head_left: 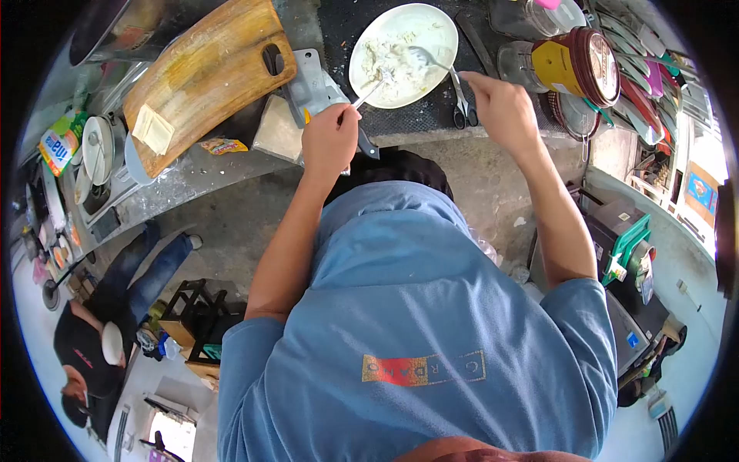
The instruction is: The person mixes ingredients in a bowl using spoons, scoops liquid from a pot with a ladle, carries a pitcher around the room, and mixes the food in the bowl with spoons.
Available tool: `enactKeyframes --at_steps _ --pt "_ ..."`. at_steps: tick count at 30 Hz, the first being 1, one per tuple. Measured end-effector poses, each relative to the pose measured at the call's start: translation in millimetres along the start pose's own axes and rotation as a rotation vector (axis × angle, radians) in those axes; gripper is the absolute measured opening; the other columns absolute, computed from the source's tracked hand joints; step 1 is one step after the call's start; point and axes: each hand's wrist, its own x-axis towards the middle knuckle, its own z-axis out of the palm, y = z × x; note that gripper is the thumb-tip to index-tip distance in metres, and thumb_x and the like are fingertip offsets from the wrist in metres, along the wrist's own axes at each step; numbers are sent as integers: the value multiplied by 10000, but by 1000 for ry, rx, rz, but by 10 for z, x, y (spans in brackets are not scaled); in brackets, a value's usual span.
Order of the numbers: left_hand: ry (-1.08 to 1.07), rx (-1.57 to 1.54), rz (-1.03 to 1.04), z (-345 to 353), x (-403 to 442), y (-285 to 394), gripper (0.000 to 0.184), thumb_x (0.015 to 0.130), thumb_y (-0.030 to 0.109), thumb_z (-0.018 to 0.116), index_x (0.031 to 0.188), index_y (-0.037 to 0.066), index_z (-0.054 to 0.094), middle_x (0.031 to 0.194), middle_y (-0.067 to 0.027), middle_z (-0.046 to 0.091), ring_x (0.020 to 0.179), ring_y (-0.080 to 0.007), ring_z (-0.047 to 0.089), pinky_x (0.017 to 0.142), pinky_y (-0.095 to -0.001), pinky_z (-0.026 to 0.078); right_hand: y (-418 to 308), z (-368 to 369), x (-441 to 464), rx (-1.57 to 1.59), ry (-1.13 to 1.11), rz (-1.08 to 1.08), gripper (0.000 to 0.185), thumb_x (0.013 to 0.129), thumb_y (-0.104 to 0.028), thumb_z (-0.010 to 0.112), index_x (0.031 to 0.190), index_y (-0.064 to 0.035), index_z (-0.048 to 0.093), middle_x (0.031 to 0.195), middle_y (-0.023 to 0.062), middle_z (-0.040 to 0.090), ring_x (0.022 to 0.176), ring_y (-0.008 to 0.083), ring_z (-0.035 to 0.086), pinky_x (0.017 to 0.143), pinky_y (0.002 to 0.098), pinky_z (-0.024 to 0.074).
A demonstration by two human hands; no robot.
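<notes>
A white oval plate (404, 35) holds a pale, mashed-looking food. My left hand (331, 142) is closed round the handle of a metal utensil (369, 94) whose far end is in the food. My right hand (504, 112) pinches the end of a fork (443, 64) at the plate's right side, its head resting in the food. Just below that fork's handle lie scissors (462, 104) with black handles. A knife (368, 146) with a dark handle lies beside my left hand, partly hidden by it.
On the left, a wooden board (212, 69) bears pale square wrappers (154, 129). A cleaver-like blade (308, 81) lies beside it. Jars, including a yellow-labelled one (556, 63), stand at right. Dishes are racked beyond. Another person (96, 346) holds a white bowl at lower left.
</notes>
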Motion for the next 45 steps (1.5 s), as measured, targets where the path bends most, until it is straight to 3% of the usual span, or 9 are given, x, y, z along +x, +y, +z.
enactKeyframes --at_steps 4,6,9,23,27,34,37,39,45 --pt "11 -56 18 33 63 -15 238 856 231 535 831 44 680 605 -134 604 557 -280 604 540 -373 449 -17 259 -9 -176 -90 -62 346 821 -69 505 1125 -142 653 780 162 666 728 338 654 683 424 531" --pt "73 178 167 -49 61 20 224 840 222 548 799 41 673 654 -165 615 604 -340 607 556 -405 459 45 411 50 -220 -51 -85 354 835 -68 505 1144 -174 641 728 155 651 652 319 647 626 429 532" --pt "95 258 172 -185 2 169 215 829 213 553 767 40 665 677 -182 611 642 -376 598 572 -432 465 68 526 6 -294 -80 -62 392 810 -60 517 1168 -174 627 723 143 645 650 321 647 618 421 532" --pt "80 277 270 -57 139 309 246 836 240 565 832 27 689 658 -174 613 614 -326 615 567 -385 451 -218 313 -93 -209 -33 -11 359 801 -75 503 1130 -122 641 752 161 658 692 328 655 630 430 524" --pt "87 336 219 -107 84 351 197 815 194 566 774 40 683 665 -191 609 643 -386 605 590 -444 477 -249 158 -128 -217 -61 19 282 799 -62 504 1051 -67 631 791 172 665 728 340 665 649 440 531" --pt "158 314 304 -78 107 348 189 819 188 561 765 51 679 660 -186 608 631 -384 603 569 -437 481 -214 290 -61 -197 -32 10 343 814 -92 493 1113 -143 652 750 158 660 708 341 655 651 442 524" --pt "193 340 320 -141 164 401 183 821 181 551 759 65 677 658 -187 607 623 -388 602 563 -454 479 -112 75 -115 -210 55 144 294 844 -158 499 1073 -173 682 762 189 663 744 361 658 694 450 527" --pt "251 389 393 -128 264 411 189 823 186 543 749 67 670 658 -188 607 622 -394 600 569 -463 480 -26 76 -81 -227 13 181 257 818 -117 496 987 -133 690 778 193 668 759 360 668 690 449 530" --pt "207 346 400 -53 453 293 185 821 189 545 733 78 664 702 -171 630 669 -381 618 611 -470 492 118 369 74 -138 9 207 267 827 -122 474 980 -140 692 868 211 670 832 374 659 738 444 523"
